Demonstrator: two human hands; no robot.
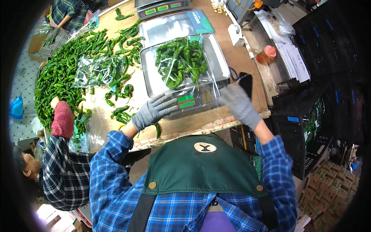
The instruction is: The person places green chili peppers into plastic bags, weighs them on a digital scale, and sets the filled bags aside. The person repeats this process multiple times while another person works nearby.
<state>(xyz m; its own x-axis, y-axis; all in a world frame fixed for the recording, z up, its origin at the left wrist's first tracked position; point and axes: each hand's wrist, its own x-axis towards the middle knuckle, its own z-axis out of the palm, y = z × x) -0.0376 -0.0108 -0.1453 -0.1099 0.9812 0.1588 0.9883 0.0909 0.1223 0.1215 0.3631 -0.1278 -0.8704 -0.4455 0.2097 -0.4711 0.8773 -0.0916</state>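
Green peppers in a clear plastic bag (182,61) lie on the metal pan (149,78) of a digital scale. The bag's loose end hangs over the scale's lit display (186,101). My left hand (156,110), in a grey glove, is spread at the scale's front left corner, with nothing in it. At the front right corner is my right hand (239,104), also gloved and blurred by motion; whether its fingers grip the bag's edge cannot be made out. Another bag of peppers (100,71) lies to the left, beside a large heap of loose green peppers (62,72).
A co-worker's hand (55,102) touches the heap at left; another person (65,16) is at the far left. A second scale (162,10) stands behind. To the right are a phone (245,82), blue-handled scissors (233,74), a white power strip (236,35) and a lidded jar (266,55).
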